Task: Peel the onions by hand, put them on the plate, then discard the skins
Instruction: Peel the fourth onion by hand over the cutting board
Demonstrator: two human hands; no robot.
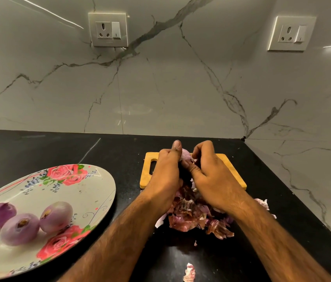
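Both hands hold one pale purple onion [186, 154] above the wooden cutting board [230, 171]. My left hand [165, 171] grips it from the left with the thumb up. My right hand [209, 171] curls over it from the right, fingers pinching at its skin. Most of the onion is hidden between the hands. A heap of reddish onion skins [193, 216] lies on the black counter just below my wrists. Three peeled onions [20, 222] sit on the floral plate [91, 192] at the left.
A stray skin scrap [189, 272] lies near the counter's front edge. The black counter [58, 147] meets a marble wall behind and on the right. Two wall sockets [107, 29] are mounted high on the wall.
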